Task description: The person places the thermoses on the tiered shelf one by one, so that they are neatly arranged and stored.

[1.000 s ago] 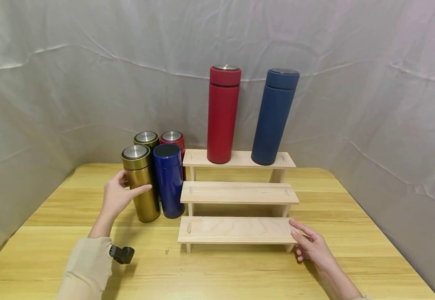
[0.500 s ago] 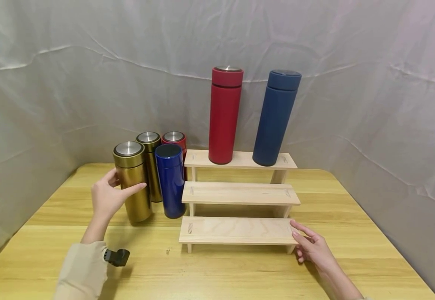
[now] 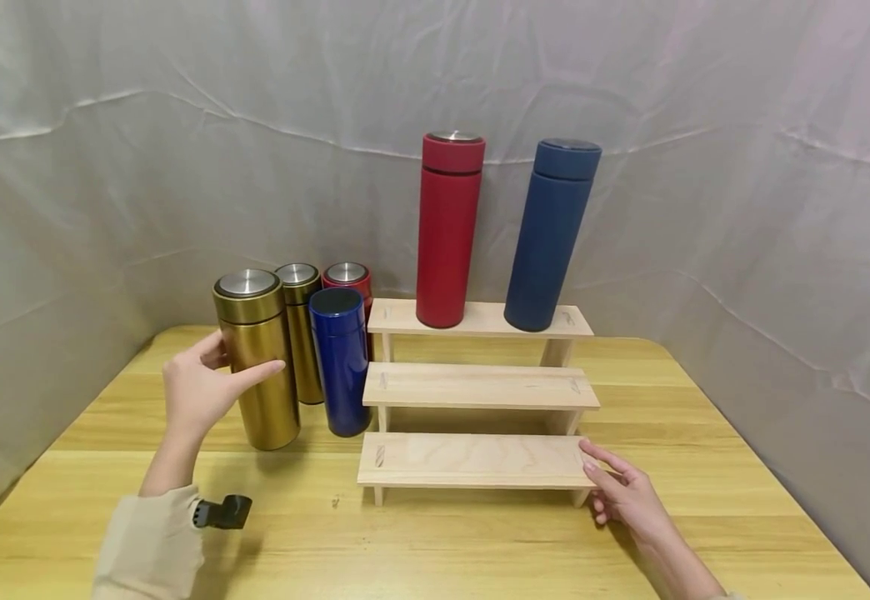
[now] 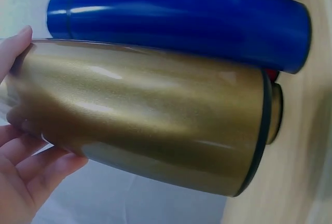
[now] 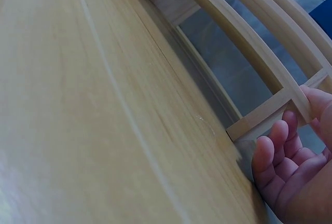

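Observation:
My left hand [image 3: 198,387] grips a gold thermos [image 3: 262,375] round its middle, thumb across the front. The thermos is upright with a slight tilt, left of a glossy blue thermos [image 3: 341,367]. In the left wrist view the gold thermos [image 4: 155,115] overlaps the lower part of the blue one [image 4: 187,24], and its dark base shows near the table. My right hand [image 3: 626,492] holds the right end of the lowest step of a three-step wooden stand [image 3: 472,460]. In the right wrist view the thumb lies on the board's edge and the fingers curl beneath.
A second gold thermos [image 3: 303,333] and a shiny red one [image 3: 347,277] stand behind the blue one. On the stand's top step are a tall matte red thermos [image 3: 450,233] and a tall matte blue one [image 3: 552,237]. Grey cloth [image 3: 180,167] hangs round the wooden table [image 3: 465,550].
My left hand has moved the gold thermos left and a little up, away from the other thermoses, so the second gold one shows more. The right hand stays on the stand.

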Available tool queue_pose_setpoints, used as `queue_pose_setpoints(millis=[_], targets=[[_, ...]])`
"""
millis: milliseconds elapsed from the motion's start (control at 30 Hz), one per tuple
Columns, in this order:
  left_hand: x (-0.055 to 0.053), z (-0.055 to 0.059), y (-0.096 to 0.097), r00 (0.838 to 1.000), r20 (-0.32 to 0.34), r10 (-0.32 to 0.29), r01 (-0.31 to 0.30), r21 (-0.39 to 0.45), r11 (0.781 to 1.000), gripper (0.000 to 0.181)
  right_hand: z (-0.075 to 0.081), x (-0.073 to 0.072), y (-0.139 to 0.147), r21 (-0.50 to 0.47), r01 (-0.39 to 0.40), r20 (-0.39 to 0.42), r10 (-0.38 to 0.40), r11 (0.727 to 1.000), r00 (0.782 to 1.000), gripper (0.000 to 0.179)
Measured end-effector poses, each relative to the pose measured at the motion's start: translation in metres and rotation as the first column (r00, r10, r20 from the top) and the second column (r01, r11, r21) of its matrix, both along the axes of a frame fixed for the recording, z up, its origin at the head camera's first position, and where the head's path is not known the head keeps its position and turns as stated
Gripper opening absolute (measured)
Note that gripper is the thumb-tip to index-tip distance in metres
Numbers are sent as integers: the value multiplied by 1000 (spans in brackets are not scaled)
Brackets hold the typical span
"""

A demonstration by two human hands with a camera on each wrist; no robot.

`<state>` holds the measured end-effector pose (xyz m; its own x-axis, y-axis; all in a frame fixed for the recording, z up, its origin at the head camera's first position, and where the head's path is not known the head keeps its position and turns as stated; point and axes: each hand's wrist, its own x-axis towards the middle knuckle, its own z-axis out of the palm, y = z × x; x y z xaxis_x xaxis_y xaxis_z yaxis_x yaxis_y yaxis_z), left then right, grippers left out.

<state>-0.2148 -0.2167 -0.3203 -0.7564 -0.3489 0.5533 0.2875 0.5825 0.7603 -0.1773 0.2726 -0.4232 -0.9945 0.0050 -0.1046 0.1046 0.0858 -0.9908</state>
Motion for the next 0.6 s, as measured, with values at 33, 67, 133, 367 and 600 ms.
queue_pose_setpoints(millis=[33, 67, 133, 367, 600], targets=[[2, 3, 2, 1000, 6, 15, -15, -6, 1000, 41, 0, 0, 0, 0, 5, 4, -5, 1000, 1000, 26], [4, 5, 3, 1000, 4, 15, -15, -3, 1000, 41, 0, 0, 0, 0, 8, 5, -8, 1000, 1000, 26], [6, 10, 5, 1000, -4, 11, -11, 7, 1000, 40, 0, 0, 0, 3, 14, 11, -14, 1000, 1000, 25], [13, 28, 12, 998, -59, -23, 24, 10, 1000, 37, 1, 1, -1, -9, -4, -2, 4, 1000, 1000, 25], [22, 45, 20, 998, -13, -64, 64, 6, 998, 41, 1, 1, -1, -6, 5, 6, -5, 1000, 1000, 25]])
